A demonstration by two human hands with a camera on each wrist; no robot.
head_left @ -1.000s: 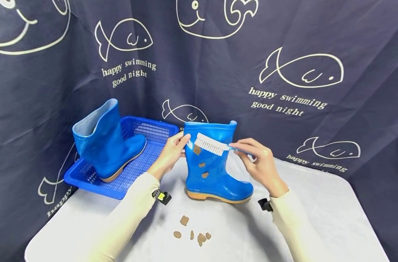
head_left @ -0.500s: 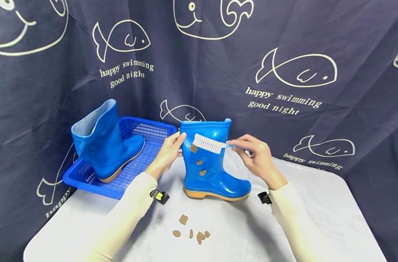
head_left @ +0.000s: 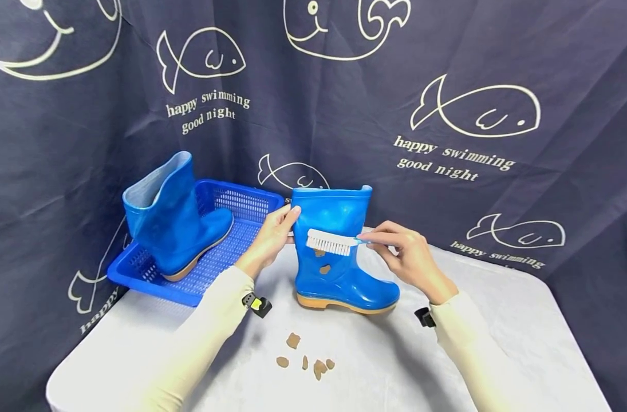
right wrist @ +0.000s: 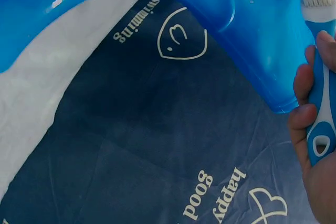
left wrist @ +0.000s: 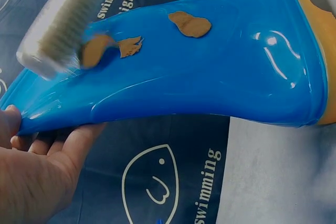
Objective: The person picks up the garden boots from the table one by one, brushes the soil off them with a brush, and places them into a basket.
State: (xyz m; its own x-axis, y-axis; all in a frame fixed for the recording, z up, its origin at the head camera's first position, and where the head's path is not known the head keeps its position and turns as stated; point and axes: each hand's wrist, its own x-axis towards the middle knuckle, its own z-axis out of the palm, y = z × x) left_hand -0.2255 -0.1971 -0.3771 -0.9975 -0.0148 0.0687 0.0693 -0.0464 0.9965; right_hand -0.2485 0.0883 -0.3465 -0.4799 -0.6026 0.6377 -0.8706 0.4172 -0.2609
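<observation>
A glossy blue rain boot (head_left: 362,289) with a tan sole stands on the table, its toe toward the right. My left hand (head_left: 273,234) grips the back of its shaft near the top, thumb on the near side. In my right hand (head_left: 411,258) is the blue-and-white handle of a scrub brush (head_left: 330,241). The white bristles lie at the shaft's side, by brown patches on the boot. In the left wrist view one brown patch (left wrist: 95,51) is blurred at the bristles, and another patch (left wrist: 190,24) sits nearer the foot.
Several brown flakes (head_left: 293,340) lie on the white-covered table (head_left: 499,320) in front of the boot. At the left, a blue mesh basket (head_left: 184,294) holds a second blue boot (head_left: 174,223). A dark fish-print curtain (head_left: 344,114) hangs behind.
The brush has moved down the boot's shaft. In the head view the uppermost brown patch no longer shows at its earlier spot. The left hand keeps its grip on the boot.
</observation>
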